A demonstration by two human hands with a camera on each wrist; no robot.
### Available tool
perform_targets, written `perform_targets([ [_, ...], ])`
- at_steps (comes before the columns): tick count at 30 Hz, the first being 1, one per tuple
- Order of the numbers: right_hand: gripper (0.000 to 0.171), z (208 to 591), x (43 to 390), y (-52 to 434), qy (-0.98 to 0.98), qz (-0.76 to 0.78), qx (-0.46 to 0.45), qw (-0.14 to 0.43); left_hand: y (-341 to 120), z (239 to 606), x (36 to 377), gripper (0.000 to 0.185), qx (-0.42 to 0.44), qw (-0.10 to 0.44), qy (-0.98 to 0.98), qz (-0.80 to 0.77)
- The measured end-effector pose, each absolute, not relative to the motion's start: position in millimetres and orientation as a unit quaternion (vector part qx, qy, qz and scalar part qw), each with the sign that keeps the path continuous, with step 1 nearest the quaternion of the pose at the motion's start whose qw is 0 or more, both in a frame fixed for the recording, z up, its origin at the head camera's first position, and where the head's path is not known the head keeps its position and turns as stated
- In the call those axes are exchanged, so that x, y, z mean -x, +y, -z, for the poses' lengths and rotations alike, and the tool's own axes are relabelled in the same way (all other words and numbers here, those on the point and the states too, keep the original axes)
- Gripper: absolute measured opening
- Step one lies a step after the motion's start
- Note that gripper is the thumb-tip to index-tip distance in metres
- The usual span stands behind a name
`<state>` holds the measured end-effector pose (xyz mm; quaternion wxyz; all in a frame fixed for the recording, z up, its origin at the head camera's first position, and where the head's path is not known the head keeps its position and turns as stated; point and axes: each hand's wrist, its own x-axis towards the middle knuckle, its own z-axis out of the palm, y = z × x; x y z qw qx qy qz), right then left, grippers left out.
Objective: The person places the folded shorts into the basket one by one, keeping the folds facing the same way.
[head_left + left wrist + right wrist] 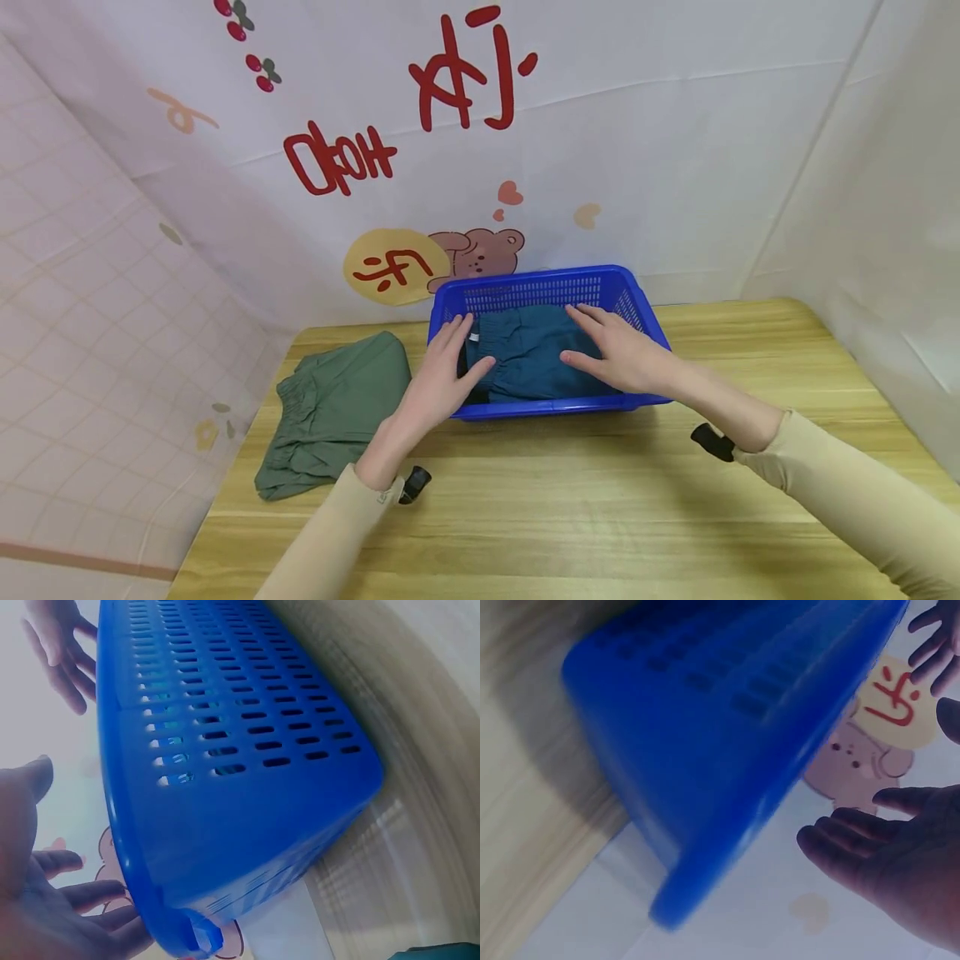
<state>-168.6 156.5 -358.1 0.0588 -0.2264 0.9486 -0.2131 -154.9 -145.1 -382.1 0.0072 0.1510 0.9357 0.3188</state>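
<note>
A blue plastic basket with slotted walls stands at the back of the table. Inside it lies a folded dark teal garment with a gathered elastic waistband and a small white tag at its left end. My left hand is over the basket's left side, fingers spread and thumb apart. Over the right part of the basket is my right hand, its fingers extended toward the left. Neither hand grips anything. In the wrist views the left hand and right hand both appear above the basket rim.
A folded green garment with an elastic waistband lies on the table left of the basket. The wooden table extends in front. A white printed cloth hangs right behind the basket, and similar cloth covers both sides.
</note>
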Motion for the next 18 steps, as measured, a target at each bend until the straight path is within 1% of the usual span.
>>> perform_targets([
  [7, 0.078, 363.1, 145.9, 143.5, 0.945, 0.229, 0.229, 0.032, -152.7, 385.3, 135.3, 0.075, -0.152, -0.041, 0.928, -0.336],
  [18, 0.077, 380.0, 115.3, 115.3, 0.932, 0.258, 0.252, -0.034, -164.6, 390.5, 103.4, 0.073, -0.157, -0.103, 0.922, -0.338],
])
